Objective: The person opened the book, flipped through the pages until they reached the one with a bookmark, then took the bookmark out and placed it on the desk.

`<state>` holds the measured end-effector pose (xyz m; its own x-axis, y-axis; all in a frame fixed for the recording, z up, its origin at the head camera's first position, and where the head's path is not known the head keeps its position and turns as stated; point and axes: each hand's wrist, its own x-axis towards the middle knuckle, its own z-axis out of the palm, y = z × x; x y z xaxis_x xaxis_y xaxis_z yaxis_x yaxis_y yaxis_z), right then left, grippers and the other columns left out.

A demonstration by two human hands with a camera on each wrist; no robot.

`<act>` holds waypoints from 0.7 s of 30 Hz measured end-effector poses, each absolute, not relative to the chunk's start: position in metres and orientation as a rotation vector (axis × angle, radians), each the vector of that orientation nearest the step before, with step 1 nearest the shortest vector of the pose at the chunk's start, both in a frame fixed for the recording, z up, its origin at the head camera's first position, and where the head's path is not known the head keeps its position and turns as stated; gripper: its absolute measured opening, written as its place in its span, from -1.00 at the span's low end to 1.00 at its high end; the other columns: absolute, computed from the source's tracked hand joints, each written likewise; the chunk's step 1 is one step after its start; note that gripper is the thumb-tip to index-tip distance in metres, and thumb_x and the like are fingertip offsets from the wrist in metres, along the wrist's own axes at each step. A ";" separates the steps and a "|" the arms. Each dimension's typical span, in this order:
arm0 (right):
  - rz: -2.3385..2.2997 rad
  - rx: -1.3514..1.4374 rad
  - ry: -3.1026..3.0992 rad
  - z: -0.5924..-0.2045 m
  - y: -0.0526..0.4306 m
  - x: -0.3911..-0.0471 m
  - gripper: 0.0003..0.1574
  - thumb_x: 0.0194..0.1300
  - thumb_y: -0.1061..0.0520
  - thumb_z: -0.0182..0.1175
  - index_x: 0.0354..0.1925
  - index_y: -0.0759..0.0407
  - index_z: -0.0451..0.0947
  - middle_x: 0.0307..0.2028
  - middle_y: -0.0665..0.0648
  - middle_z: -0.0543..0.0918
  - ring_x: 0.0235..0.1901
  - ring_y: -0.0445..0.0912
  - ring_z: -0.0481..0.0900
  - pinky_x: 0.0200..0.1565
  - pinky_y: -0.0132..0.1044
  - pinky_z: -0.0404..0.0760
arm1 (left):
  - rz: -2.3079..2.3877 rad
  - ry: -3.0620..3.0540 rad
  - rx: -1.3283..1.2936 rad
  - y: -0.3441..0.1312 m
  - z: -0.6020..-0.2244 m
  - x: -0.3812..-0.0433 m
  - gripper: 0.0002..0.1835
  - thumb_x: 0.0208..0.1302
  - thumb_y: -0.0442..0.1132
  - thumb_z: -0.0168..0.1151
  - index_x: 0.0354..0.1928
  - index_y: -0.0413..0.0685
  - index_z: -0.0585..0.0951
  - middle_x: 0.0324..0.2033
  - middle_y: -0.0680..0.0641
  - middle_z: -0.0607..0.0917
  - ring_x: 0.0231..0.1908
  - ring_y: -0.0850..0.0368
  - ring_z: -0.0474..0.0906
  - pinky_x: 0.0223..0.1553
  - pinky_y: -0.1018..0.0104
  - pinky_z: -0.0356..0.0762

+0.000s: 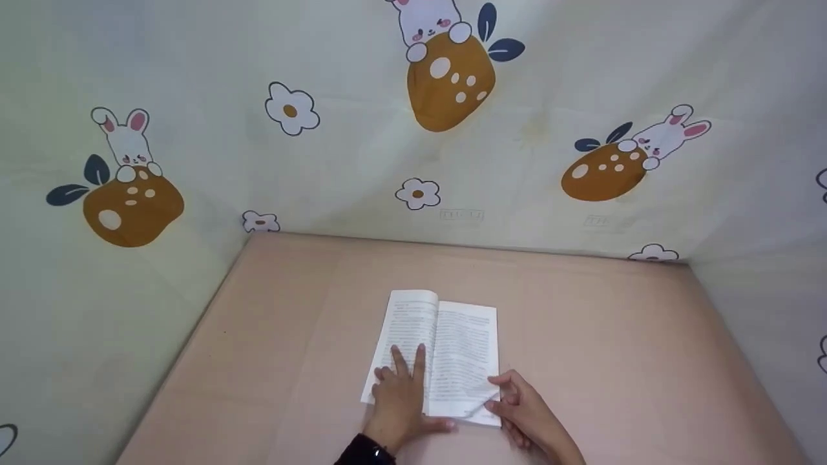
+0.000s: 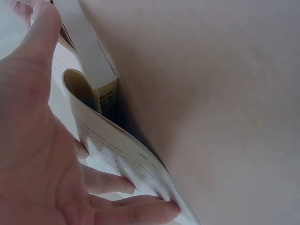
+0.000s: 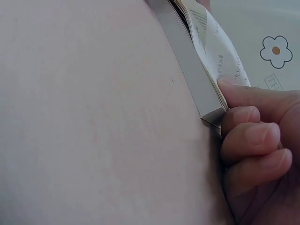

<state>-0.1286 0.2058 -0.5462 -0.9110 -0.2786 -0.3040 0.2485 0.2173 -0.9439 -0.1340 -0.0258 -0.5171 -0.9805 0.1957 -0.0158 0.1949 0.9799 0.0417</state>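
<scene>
An open book point(image 1: 464, 352) with printed text lies on the table. Spread fingers of my left hand point(image 1: 399, 402) rest on its left page, the thumb stretched toward the bottom edge. In the left wrist view, those pages curve away from the thick page block point(image 2: 86, 49). At the book's lower right corner, my right hand point(image 1: 533, 416) pinches a page point(image 3: 222, 54) between thumb and forefinger, and that corner is bent upward. The right wrist view shows its other fingers curled beside the corner of the page block.
The table point(image 1: 310, 316) has a light pinkish-brown surface. Behind it and on both sides hangs a pale cloth point(image 1: 349, 155) printed with rabbits, brown fruit and flowers. A dark cuff or band point(image 1: 367, 450) circles the left wrist.
</scene>
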 end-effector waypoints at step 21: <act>-1.703 -0.012 2.171 -0.547 0.205 -0.128 -0.76 0.26 0.12 0.14 -0.36 0.27 0.33 -0.79 -0.08 0.36 -0.89 -0.34 0.24 -0.81 -0.51 0.19 | 0.531 3.045 0.494 -0.048 -0.513 -0.142 0.16 -0.37 0.38 0.27 0.34 -0.10 0.26 0.14 -0.55 0.35 -0.12 -0.45 0.47 -0.24 -0.09 0.56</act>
<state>-0.1276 0.2049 -0.5471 -0.9279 -0.2367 -0.2880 0.2234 0.2656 -0.9378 -0.1421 -0.0478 -0.5126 -0.9501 0.3091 0.0425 0.3052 0.8926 0.3317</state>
